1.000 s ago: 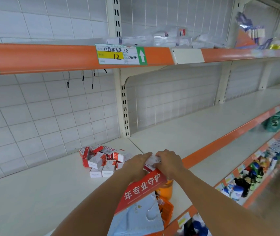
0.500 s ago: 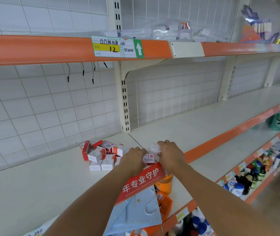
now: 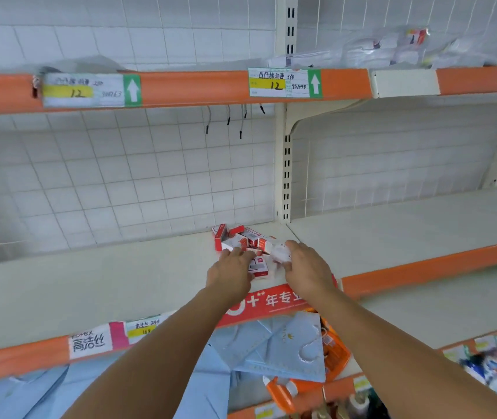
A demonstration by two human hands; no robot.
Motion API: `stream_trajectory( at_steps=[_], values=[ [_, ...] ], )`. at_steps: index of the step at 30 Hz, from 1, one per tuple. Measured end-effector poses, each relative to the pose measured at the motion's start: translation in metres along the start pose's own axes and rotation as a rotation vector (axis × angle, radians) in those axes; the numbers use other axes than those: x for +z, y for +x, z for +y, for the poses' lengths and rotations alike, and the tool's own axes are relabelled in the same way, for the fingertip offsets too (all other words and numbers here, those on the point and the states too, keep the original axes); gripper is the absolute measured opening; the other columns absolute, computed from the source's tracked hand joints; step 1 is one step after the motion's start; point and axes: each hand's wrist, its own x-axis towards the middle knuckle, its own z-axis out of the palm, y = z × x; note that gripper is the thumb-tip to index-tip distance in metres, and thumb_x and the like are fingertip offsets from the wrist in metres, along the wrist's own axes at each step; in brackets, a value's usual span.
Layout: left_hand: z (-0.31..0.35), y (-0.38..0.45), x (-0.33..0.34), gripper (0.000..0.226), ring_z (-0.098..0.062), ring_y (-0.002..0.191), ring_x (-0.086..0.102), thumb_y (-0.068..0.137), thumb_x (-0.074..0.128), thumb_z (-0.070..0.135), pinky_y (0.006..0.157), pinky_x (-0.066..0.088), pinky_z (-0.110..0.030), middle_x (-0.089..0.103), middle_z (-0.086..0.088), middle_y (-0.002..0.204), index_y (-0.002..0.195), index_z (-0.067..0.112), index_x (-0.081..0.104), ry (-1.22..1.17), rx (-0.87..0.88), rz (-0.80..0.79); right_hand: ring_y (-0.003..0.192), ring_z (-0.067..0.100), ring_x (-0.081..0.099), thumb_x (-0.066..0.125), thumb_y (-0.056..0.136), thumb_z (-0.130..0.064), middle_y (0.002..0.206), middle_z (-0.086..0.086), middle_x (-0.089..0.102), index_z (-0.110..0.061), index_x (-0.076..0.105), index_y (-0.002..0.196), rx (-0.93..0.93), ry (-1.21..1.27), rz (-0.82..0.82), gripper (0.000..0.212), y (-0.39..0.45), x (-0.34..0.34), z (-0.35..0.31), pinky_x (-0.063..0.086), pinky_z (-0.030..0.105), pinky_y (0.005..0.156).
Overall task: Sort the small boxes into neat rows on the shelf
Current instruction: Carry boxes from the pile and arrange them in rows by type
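Both hands now farther in over the cream metal shelf board, against half a second earlier, when they hovered nearer its orange front lip. Left hand laid on the near edge of the loose heap of small red-and-white cardboard boxes, fingers reaching forward into the heap and hidden among it, so grip or mere touch: cannot tell. Right hand just right of the heap, fingers curled round a blurred white box held at the heap's right edge (label unreadable). One red-and-white box lying flat between the two hands, nearer than the heap. Heap itself sitting at the back of the board, just left of the slotted cream upright post, boxes tilted every way, no row formed yet. Judged from this: delivery of fresh boxes ending, sorting proper barely begun, most of the task ahead.
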Motion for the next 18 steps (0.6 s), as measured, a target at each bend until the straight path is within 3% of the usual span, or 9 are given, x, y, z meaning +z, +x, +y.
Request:
stream_trajectory(
  at_steps=[7,13,18],
  values=[
    [-0.074,-0.057,-0.028,0.044,-0.021,0.122,0.039,0.096,0.048,0.025,0.089,0.045,-0.035,0.047,0.000,0.133,0.139,0.025,0.039,0.023,-0.190,0.020,0.114,0.023,0.053,0.057,0.092,-0.018,0.125,0.004,0.057,-0.019,0.040,0.139,-0.177,0.058,-0.053,0.051,-0.018,0.021,-0.075,0.047,0.034,0.081],
    [-0.130,-0.120,-0.049,0.041,-0.021,0.120,0.038,0.095,0.047,0.023,0.082,0.043,-0.035,0.048,0.001,0.127,0.135,0.026,0.042,0.018,-0.312,0.037,0.118,0.024,0.047,0.051,0.093,-0.015,0.127,0.004,0.053,-0.016,0.042,0.135,-0.314,0.079,-0.127,0.043,-0.040,0.040,-0.148,0.045,0.035,0.085],
    [-0.184,-0.183,-0.067,0.040,-0.022,0.118,0.039,0.094,0.048,0.023,0.087,0.041,-0.034,0.048,0.000,0.126,0.134,0.025,0.043,0.026,-0.396,0.049,0.118,0.024,0.045,0.049,0.093,-0.014,0.127,0.004,0.052,-0.017,0.041,0.136,-0.395,0.096,-0.184,0.044,-0.071,0.057,-0.222,0.043,0.035,0.084]
  ],
)
